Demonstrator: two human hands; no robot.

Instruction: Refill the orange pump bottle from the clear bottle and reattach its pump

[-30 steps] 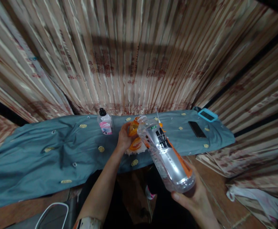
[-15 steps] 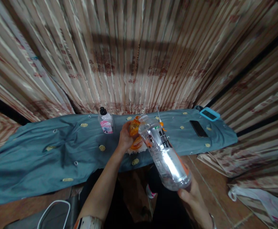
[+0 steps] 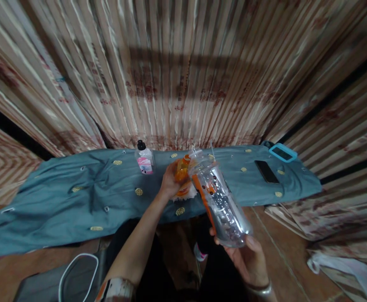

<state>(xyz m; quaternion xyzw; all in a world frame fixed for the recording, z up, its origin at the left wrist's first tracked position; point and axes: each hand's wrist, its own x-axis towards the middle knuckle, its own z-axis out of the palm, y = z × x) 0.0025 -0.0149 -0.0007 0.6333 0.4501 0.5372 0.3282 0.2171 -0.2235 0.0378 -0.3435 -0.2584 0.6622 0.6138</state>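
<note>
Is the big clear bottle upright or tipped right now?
Tipped. The big bottle slants, mouth up toward the orange item in the left hand, its base resting in the right hand.

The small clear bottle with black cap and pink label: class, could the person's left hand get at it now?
Probably yes. The small clear bottle with black cap and pink label stands unobstructed beside the left hand, though that hand holds an orange object.
</note>
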